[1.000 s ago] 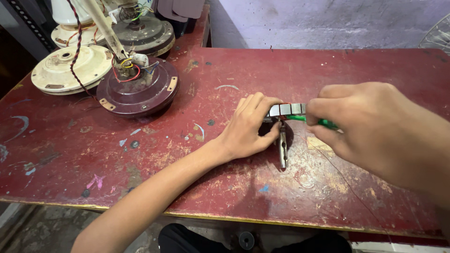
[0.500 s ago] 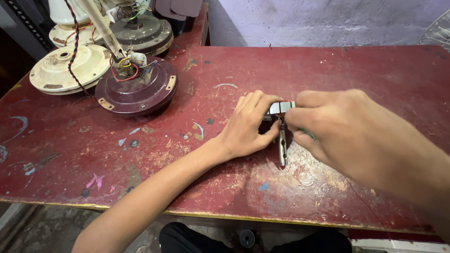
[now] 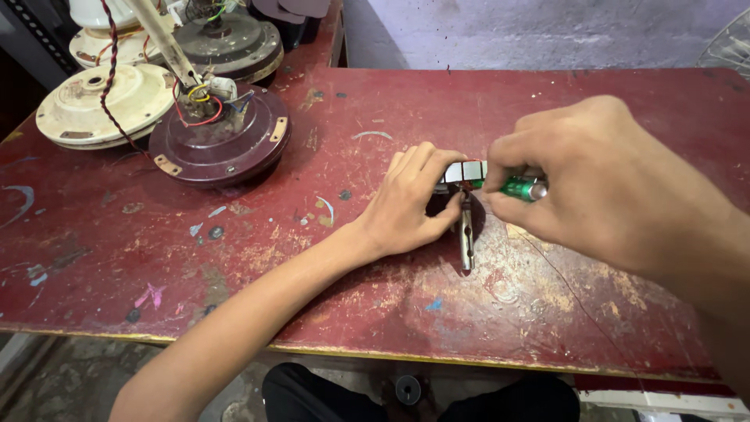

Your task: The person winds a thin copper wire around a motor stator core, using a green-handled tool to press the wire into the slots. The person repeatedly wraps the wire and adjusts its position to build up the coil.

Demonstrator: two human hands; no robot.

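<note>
While your left hand [image 3: 406,205] pinned the small silvery metal block [image 3: 462,172] against the worn red-painted table [image 3: 547,101], steadying it, your right hand [image 3: 594,184] closed around a green-handled screwdriver [image 3: 522,187], its tip meeting the block above a slim metal rod [image 3: 466,238].

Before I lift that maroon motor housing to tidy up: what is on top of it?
On the maroon motor housing sit red, yellow and black wires around a pale rod. The wires hide the centre.
</note>
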